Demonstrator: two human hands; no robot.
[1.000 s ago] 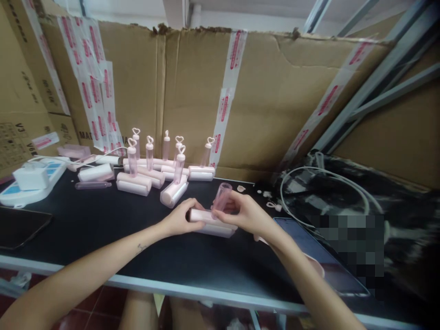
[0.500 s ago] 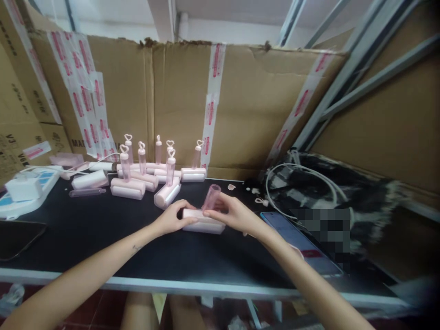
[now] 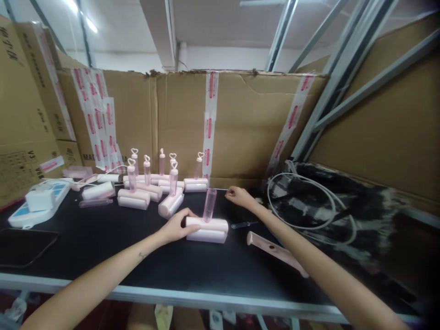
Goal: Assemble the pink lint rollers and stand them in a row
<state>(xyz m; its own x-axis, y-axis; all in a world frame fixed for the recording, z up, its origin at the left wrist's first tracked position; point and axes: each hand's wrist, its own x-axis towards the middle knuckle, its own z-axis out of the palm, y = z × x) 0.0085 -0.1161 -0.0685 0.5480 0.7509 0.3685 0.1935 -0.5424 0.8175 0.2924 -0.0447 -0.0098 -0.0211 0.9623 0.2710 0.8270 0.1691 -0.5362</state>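
Observation:
My left hand (image 3: 179, 225) is closed around the left end of a pink-and-white lint roller (image 3: 206, 229) lying on the black tabletop. From the top of this roller rises a clear pink tube handle (image 3: 209, 206), tilted slightly, its upper end without a heart loop. To the right and farther back, my right hand (image 3: 238, 197) is pinched low over the table; whatever its fingertips hold is hidden. A small clear dropper-like tube (image 3: 243, 225) lies between the roller and my right forearm. Nearer the front is a long pink cover strip (image 3: 275, 252) with a dark hole.
Several similar lint rollers (image 3: 133, 199) with heart-loop handles stand at the back left. Beside them are a white roll (image 3: 98, 190), a power strip (image 3: 58, 199) and a dark phone (image 3: 25, 247). A coiled white cable (image 3: 318, 227) lies right. Cardboard (image 3: 182, 123) walls the back.
My right hand has let go of the tube handle and moved back and right to the table. The handle now stands on the roller. My left hand stays on the roller; the camera has tilted up.

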